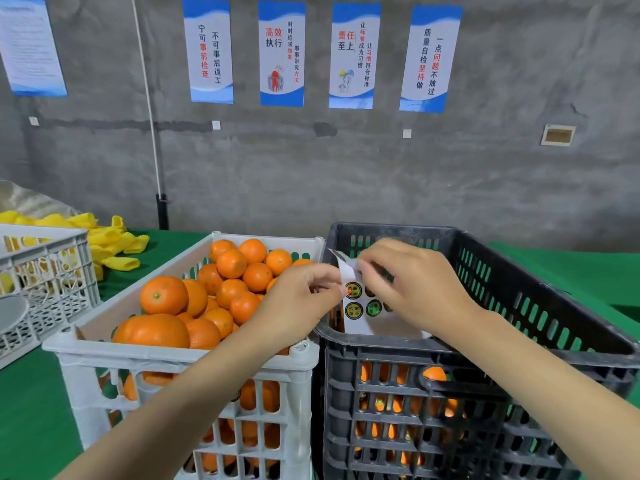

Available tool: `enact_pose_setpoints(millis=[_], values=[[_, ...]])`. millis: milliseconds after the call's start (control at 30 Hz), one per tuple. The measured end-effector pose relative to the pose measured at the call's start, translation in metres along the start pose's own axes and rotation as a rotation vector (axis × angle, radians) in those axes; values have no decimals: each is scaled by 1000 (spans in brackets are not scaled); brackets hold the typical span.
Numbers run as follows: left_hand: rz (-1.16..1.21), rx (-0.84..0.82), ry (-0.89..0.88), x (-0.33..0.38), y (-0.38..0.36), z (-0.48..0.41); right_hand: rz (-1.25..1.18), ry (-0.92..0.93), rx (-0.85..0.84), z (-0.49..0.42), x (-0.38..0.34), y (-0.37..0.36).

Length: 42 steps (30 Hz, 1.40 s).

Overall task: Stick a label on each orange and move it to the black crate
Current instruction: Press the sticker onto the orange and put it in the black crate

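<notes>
Label sheet is being pinched by left hand and right hand together just over the black crate, probably so stickers are being peeled right beside the oranges.

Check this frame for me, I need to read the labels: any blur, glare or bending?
Head view: soft, even light, no hard shadows. The labels on the sheet gleam slightly and their print is too small to read. The left hand and right hand pinching it look a little soft. The wide lens tilts the posters outward.
</notes>
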<state>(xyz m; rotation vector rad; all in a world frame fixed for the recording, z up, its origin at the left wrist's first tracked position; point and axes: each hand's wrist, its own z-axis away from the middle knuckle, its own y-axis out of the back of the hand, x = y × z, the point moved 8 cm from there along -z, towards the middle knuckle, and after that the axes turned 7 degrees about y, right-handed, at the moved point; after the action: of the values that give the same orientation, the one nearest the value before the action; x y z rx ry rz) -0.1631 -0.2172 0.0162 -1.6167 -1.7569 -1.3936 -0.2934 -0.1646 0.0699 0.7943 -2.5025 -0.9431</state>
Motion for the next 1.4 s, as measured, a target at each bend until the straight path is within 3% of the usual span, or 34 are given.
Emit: enact_pose_setpoints(millis=[133, 233, 500, 600, 733, 800, 900, 967, 1067, 1167, 1400], values=[[-8, -98, -7, 4, -10, 3, 3, -37, 78, -2, 0, 8], [-32, -162, -23, 9, -15, 5, 48, 55, 26, -5, -9, 2], [-60, -170, 19, 6, -16, 5, 3, -137, -197, 0, 16, -26], [-42, -120, 39, 2, -12, 3, -21, -144, -170, -1, 19, -26], [-17, 77, 123, -7, 9, 1, -49, -136, -167, -1, 18, -25], [-132, 101, 172, -13, 28, 3, -42, -99, -149, -1, 13, -21], [-658, 12, 262, -31, 72, 12, -1, -8, -119, -3, 1, -15], [-985, -20, 408, -43, 113, 27, 21, 44, -111, -5, -6, -12], [-1242, -105, 716, -60, 159, 53, 32, 84, -98, -5, -10, -12], [-1275, -226, 905, -75, 171, 69, 32, 86, -111, -6, -11, -15], [-1228, -256, 840, -64, 156, 58, 23, 42, -145, -4, -7, -15]])
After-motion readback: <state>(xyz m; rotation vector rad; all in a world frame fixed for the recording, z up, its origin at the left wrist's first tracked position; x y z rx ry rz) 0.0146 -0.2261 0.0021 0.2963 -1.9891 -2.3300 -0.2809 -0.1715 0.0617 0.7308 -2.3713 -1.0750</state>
